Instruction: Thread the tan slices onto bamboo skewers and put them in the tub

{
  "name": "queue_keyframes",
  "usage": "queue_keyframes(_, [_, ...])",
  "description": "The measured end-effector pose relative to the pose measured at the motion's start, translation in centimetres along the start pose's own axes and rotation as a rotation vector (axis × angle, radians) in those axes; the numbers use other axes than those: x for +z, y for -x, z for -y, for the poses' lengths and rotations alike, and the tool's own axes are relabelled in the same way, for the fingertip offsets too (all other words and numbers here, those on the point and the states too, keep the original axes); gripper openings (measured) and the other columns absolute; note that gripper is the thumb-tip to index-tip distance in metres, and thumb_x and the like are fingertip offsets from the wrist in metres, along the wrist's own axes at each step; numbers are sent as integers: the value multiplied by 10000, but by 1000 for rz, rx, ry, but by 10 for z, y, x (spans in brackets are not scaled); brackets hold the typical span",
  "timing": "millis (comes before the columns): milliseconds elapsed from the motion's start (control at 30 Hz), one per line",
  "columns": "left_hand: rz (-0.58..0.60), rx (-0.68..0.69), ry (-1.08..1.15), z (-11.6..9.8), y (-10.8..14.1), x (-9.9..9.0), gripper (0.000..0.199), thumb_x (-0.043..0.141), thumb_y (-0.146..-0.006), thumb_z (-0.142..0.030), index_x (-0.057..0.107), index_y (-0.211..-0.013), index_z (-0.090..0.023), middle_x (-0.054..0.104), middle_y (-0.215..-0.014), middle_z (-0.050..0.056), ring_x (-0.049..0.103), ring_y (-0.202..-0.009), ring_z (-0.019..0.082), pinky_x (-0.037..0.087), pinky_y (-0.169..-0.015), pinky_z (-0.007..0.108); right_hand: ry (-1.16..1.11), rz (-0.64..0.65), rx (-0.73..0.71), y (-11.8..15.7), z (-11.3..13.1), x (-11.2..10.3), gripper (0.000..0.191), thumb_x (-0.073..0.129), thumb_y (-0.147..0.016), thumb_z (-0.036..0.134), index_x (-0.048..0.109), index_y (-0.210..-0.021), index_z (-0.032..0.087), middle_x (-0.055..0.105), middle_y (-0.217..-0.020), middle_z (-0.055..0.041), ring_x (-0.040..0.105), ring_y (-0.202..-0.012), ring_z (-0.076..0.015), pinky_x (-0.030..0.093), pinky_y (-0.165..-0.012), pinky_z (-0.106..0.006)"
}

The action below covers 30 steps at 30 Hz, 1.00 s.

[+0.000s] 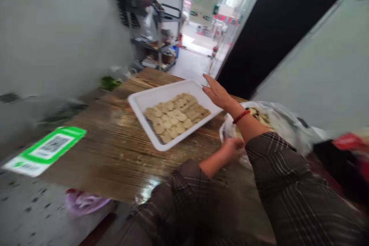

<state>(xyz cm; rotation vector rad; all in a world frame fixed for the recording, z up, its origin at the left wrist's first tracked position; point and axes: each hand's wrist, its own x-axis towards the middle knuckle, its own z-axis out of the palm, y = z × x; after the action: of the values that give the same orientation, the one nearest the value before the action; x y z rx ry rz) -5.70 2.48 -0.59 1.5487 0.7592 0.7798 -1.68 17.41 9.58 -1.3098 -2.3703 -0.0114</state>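
A white rectangular tray (158, 144) stands on the wooden table, its bottom covered with rows of thin, pale, roundish slices (173, 119). My right hand (218, 94), a red bead bracelet at its wrist, is held above the tray's right corner. Its fingers are stretched out and nothing is in them. Lower down, my left hand (234, 149) is curled against the near side of a white bowl (223, 132) with clear plastic around it. Blur and the hand itself hide what its fingers hold. More slices with dark edges (259, 117) lie in the bowl, partly covered by my right forearm.
A green-framed QR code card (52, 148) lies at the table's left. Green leaves (109, 83) sit by the wall. A dark shelf cart (158, 19) stands near the bright doorway. Below the table edge is a purple-lined bin (86, 203). Clear plastic (300, 130) spreads at the right.
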Motion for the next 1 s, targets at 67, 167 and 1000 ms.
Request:
queue_keyframes(67, [108, 12, -10, 7, -4, 7, 61, 664, -763, -146, 689, -816, -128, 679, -754, 48, 615, -757, 175, 515, -755, 311, 16, -81, 72, 38, -13, -38, 661, 166, -996, 562, 161, -1557, 212, 280, -1589, -75, 295, -1444, -244, 269, -1185, -446])
queue_keyframes(167, [116, 142, -85, 14, -12, 6, 116, 621, -734, -159, 689, -824, -132, 689, -723, 22, 605, -706, 143, 496, -715, 264, 99, -197, 251, 115, -33, -94, 630, 198, -1001, 558, 139, -1560, 274, 365, -1541, -61, 387, -1387, -271, 376, -1111, -469])
queue_keyframes(1000, [-26, 48, -69, -3, 0, 8, 371, 700, -714, -384, 636, -984, -136, 713, -930, 81, 661, -836, 176, 506, -850, 333, -15, 62, 672, 459, -49, -100, 131, 621, -794, 229, 709, -877, 179, 706, -850, -38, 613, -740, -168, 448, -675, -268])
